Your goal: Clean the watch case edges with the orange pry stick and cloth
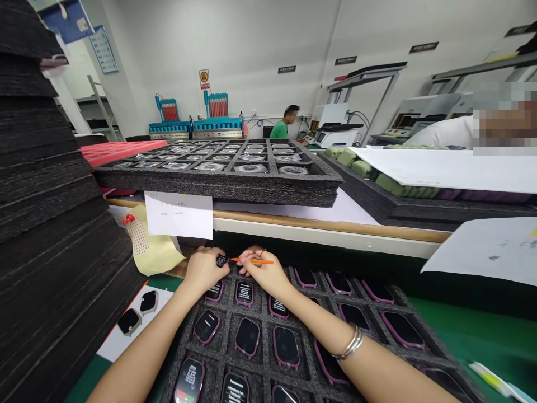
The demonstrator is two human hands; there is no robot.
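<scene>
Between the fingers of my left hand [204,267] is a smartwatch [222,261] with lit text on its screen, tilted above the far left of a black foam tray [262,313]. My right hand [259,267] grips a thin orange stick tool [260,261] like a pen, its tip pointing left at the watch. Whether the tip touches the watch, I cannot tell. Purple-framed watches fill the tray's compartments, such as a lit watch [244,293] just below my hands and a dark-screened watch [247,337] nearer me. My right forearm hides part of the tray.
Tall stacked black foam trays [50,224] rise at the left. Two loose watches [148,301] lie on white paper beside them. A shelf edge [335,232] runs ahead, bearing another foam tray [235,187]. Yellow sheet [151,240] hangs there. A person in green [279,130] sits behind.
</scene>
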